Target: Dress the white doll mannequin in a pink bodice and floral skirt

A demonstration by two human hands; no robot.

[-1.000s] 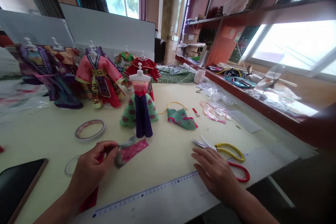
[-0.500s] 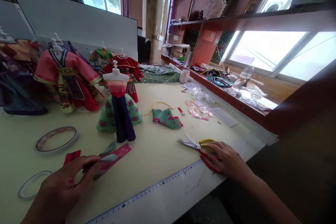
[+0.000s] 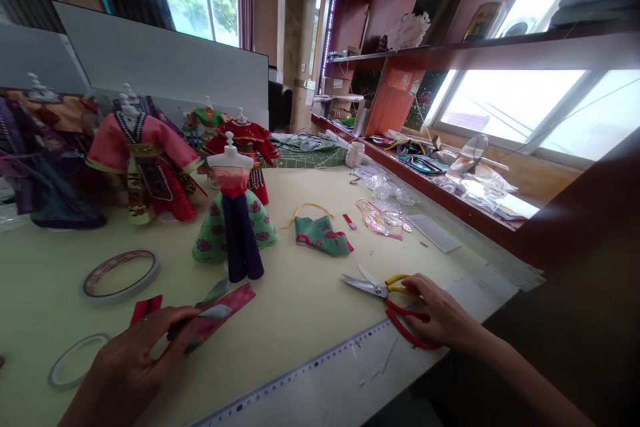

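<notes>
My left hand (image 3: 145, 353) is closed on folded fabric strips (image 3: 225, 310), pink with green and grey-green parts, at the lower left. At the right, my right hand (image 3: 435, 310) has its fingers around the handles of scissors (image 3: 380, 289), one yellow and one red; the blades are spread and point left. Between and beyond the hands lies a small green fabric piece (image 3: 323, 235) with pink edging and a yellow cord. A small dress form (image 3: 230, 159) in a pink top, dark blue trousers and green flowered skirt stands just beyond my left hand.
Two tape rolls (image 3: 120, 275) (image 3: 75, 360) lie at the left, by a red scrap (image 3: 146, 309). Dressed forms (image 3: 150, 160) stand behind. A long ruler (image 3: 310, 367) runs along the front edge. Plastic bags (image 3: 383, 217) and a clear strip (image 3: 434, 232) lie at the right, under a shelf (image 3: 475, 213).
The view has shifted, so most things appear slightly lower and to the right. The fingers of my right hand have moved further into the scissor handles. My left hand still holds the fabric.
</notes>
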